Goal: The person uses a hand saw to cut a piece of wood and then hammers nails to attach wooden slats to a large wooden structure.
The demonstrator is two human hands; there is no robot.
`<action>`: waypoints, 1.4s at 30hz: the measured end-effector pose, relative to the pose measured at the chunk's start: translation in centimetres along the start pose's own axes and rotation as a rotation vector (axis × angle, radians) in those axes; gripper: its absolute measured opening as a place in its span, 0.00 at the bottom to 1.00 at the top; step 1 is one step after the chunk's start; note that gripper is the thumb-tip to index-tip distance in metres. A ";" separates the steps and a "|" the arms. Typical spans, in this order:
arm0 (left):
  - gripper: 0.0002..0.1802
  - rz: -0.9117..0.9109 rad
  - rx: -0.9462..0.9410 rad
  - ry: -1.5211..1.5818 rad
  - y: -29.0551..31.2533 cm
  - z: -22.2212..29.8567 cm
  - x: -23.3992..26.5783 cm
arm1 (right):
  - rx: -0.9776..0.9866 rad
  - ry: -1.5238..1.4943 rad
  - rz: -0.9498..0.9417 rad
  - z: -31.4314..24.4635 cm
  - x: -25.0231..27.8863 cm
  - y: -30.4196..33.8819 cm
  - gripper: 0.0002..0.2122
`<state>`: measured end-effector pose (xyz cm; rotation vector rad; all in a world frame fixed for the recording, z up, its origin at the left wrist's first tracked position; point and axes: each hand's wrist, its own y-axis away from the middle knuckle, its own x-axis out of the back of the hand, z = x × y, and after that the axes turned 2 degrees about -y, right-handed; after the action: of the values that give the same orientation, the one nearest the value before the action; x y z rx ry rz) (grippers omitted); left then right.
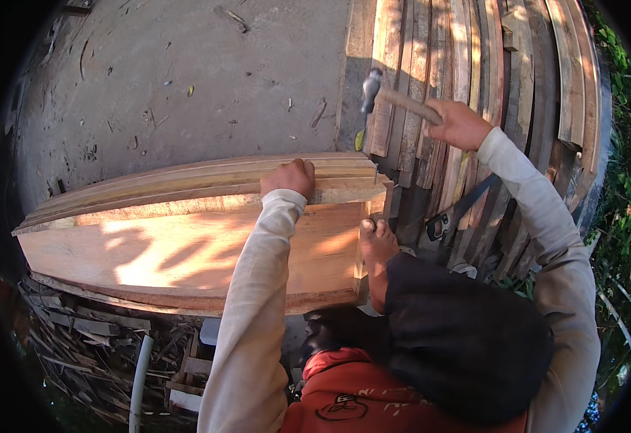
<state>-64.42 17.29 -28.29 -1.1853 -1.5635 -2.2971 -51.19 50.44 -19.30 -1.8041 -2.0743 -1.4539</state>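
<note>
My right hand [460, 125] is closed around the wooden handle of a hammer [410, 106]. Its dark metal head hangs in the air above the right end of a long wooden frame. Fingers curled, my left hand [287, 180] grips the stacked wooden strips [207, 179] along the frame's far side. At the right end of those strips, a thin nail [375, 175] stands up, apart from the hammer head. A broad, sunlit wooden panel [207, 249] lies inside the frame. My bare foot [378, 249] rests against the frame's right end.
Long planks [467, 72] lie side by side at the far right. A handsaw [460, 213] with a black handle rests on them. Wood scraps [92, 339] and a pale pipe [140, 382] are at the lower left. Grey concrete floor [207, 86] with leaves and chips spreads beyond the frame.
</note>
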 end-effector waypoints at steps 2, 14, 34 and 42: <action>0.26 0.004 0.000 -0.013 0.1 -0.7 -0.4 | -0.340 -0.595 0.188 -2.3 5.4 -0.1 0.09; 0.26 0.021 0.003 -0.004 -1.0 0.9 0.0 | -0.397 -0.376 -0.029 -0.3 1.8 1.0 0.10; 0.26 -0.002 0.003 -0.017 -0.7 1.8 -1.9 | -0.194 -1.131 0.826 4.0 5.3 1.1 0.10; 0.26 -0.002 0.018 -0.028 -0.1 1.3 -1.2 | 0.182 -0.023 -0.117 4.1 -1.8 3.0 0.13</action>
<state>-62.97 18.03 -28.96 -1.2175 -1.5921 -2.2726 -46.07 51.36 -20.81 -1.6656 -2.2752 -1.2256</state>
